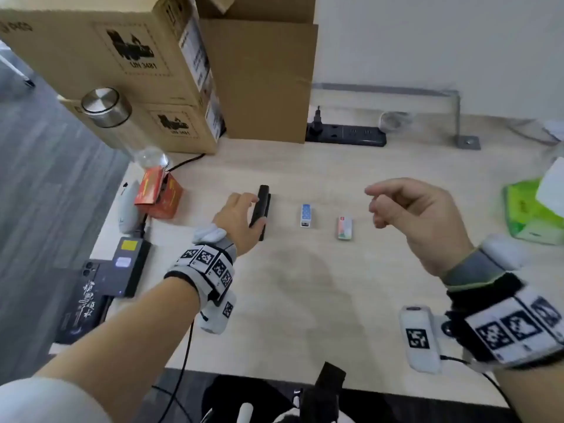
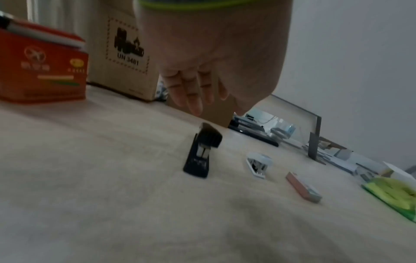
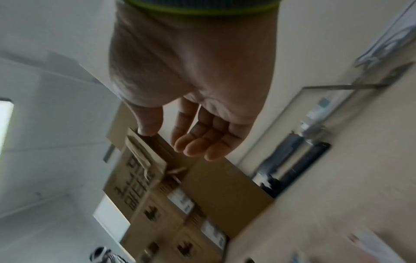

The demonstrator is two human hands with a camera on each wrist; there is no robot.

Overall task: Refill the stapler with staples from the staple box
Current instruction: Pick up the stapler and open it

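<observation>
left hand fingers spread, over black stapler, no grip yet | right hand loosely curled, empty | staple box lies between both hands | stapler likely rigid, smooth: grip its long sides

A pale wooden desk meets a white wall, grey floor alongside.

Upper cardboard box: "UN 3481" under a black pictogram, at the worktop's far left corner.
Lower cardboard box: "UN 3481" inside a dashed frame.
Other print: too blurred to read.
</observation>
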